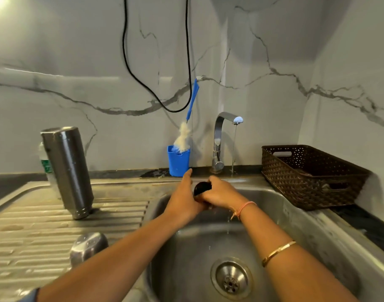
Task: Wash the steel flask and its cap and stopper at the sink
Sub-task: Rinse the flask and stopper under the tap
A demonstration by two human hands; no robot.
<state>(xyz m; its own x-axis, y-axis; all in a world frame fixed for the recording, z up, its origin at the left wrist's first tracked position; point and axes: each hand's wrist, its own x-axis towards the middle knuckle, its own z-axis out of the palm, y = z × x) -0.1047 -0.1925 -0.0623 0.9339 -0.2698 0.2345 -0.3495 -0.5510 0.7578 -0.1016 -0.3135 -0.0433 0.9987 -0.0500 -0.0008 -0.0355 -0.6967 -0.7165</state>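
Marble-veined wall [77,62] backs a steel sink [317,214], with a ribbed drainboard [34,225] to the left of the basin and a brown woven basket [306,177] on the counter at far right, just beside the rim. The steel flask [66,171] stands on the far part of the drainboard, apparently mouth down, which I judge is to let it drain along the ribs. The tap [221,138] runs a thin stream [234,149] that falls at the far edge of the basin, just right of the hands. Left of the tap, a blue holder [178,161] keeps the bottle brush [183,136] upright and near. The domed steel cap [88,247] sits wet on the near drainboard, close to the basin edge.

Over the far side of the basin, the right hand [219,192] curls around the black stopper [201,187]. The left hand [184,197] lies against it with fingers straight, likely rubbing it clean above the bowl so drips fall inside. Open room lies below, toward the drain [230,279]. A short move right would reach the stream.
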